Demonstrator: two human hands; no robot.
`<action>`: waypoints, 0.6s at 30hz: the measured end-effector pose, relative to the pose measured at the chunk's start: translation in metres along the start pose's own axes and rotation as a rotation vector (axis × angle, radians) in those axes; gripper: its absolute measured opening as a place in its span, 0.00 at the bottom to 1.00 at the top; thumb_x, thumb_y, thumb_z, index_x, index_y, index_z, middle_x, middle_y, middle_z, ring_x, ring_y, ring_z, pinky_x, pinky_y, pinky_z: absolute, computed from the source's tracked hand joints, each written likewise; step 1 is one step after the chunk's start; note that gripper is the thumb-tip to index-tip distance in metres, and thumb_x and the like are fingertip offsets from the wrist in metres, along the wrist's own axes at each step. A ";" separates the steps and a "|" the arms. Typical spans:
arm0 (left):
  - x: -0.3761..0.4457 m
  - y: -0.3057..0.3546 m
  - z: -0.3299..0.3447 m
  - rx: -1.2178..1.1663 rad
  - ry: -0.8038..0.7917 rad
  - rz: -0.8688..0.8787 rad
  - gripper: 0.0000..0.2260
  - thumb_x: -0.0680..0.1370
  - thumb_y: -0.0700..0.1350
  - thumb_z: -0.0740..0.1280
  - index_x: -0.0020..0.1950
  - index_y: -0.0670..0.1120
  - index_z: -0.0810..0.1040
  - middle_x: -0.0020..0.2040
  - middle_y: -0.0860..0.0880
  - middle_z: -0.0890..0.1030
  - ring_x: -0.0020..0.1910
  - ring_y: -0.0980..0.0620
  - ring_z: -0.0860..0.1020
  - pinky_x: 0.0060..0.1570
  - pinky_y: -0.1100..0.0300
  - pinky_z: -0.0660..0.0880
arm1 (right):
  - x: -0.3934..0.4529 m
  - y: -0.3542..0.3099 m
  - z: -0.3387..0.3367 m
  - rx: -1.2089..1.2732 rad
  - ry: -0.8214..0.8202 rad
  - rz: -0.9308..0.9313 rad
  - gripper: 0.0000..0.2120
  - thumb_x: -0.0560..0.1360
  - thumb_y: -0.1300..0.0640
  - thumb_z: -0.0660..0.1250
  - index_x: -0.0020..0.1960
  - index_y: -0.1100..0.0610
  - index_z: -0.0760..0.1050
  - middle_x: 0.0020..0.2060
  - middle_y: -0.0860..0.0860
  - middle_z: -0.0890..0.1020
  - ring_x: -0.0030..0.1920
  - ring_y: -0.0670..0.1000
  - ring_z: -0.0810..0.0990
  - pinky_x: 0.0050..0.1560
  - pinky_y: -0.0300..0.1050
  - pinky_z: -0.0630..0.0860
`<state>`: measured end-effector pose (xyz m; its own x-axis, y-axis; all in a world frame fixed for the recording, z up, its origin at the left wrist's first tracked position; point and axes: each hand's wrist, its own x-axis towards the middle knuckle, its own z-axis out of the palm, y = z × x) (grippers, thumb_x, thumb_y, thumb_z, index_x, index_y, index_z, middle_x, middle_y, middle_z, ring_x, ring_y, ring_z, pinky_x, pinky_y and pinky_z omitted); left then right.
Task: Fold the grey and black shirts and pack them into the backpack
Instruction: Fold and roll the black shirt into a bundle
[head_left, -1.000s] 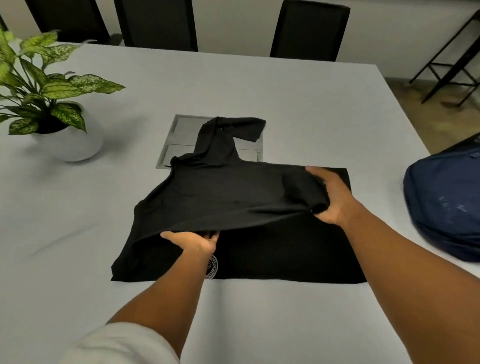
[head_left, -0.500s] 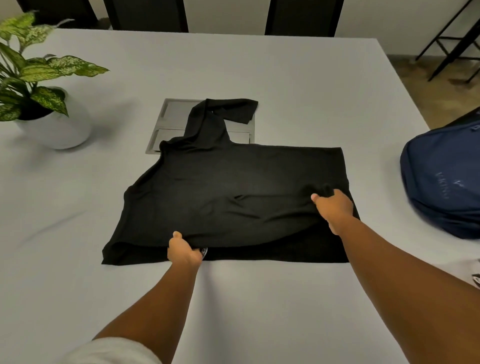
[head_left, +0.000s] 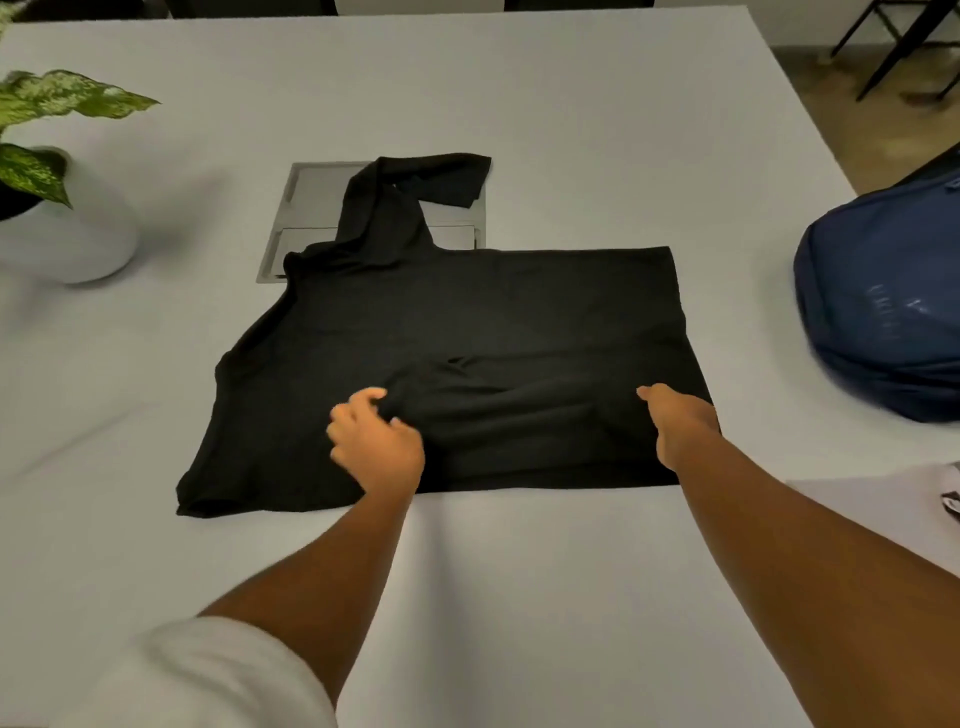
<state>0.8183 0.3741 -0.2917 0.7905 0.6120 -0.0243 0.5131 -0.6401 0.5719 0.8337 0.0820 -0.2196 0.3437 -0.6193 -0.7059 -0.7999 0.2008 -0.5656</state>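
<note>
black shirt (head_left: 467, 332): soft, limp, light; take at folded edge | left hand (head_left: 376, 441) grip loosely curled, empty; right hand (head_left: 680, 423) grip unclear, resting on cloth | counter (head_left: 519, 597)

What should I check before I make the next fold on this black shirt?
1. Black cotton shirt lies flat on the white table: mostly ok, creases in the middle between the hands.
2. Sleeve tucked in: not ok, it sticks out over the grey metal floor-box plate.
3. Left hand on the fabric: ok, fingers loosely curled on it.
4. Right hand on the fabric: ok; grip cannot tell.
5. Dark blue fabric backpack within reach: ok, at the right; opening cannot tell.
6. Grey shirt: cannot tell, not identifiable.
</note>
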 end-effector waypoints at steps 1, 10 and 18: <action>0.004 0.004 0.006 0.015 -0.098 0.134 0.17 0.75 0.38 0.71 0.62 0.52 0.75 0.62 0.47 0.73 0.62 0.43 0.72 0.58 0.46 0.72 | 0.000 -0.001 0.000 0.027 -0.025 0.023 0.32 0.77 0.48 0.69 0.74 0.59 0.62 0.64 0.56 0.72 0.63 0.57 0.74 0.59 0.47 0.72; 0.047 0.050 0.040 0.363 -0.695 0.663 0.17 0.84 0.47 0.61 0.73 0.55 0.67 0.71 0.52 0.67 0.62 0.46 0.76 0.53 0.50 0.75 | 0.019 -0.007 -0.014 0.124 -0.072 0.076 0.21 0.80 0.60 0.64 0.71 0.62 0.67 0.64 0.56 0.73 0.60 0.58 0.75 0.60 0.46 0.71; 0.077 0.058 0.045 0.313 -0.595 0.556 0.14 0.85 0.51 0.58 0.66 0.47 0.74 0.62 0.45 0.69 0.52 0.39 0.78 0.53 0.48 0.74 | 0.044 -0.011 -0.022 0.308 0.231 -0.210 0.17 0.76 0.71 0.61 0.58 0.55 0.73 0.53 0.52 0.74 0.38 0.44 0.73 0.34 0.32 0.70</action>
<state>0.9241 0.3632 -0.2970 0.9523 -0.1153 -0.2826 0.0001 -0.9257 0.3782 0.8468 0.0356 -0.2345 0.3362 -0.8175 -0.4676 -0.5285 0.2472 -0.8122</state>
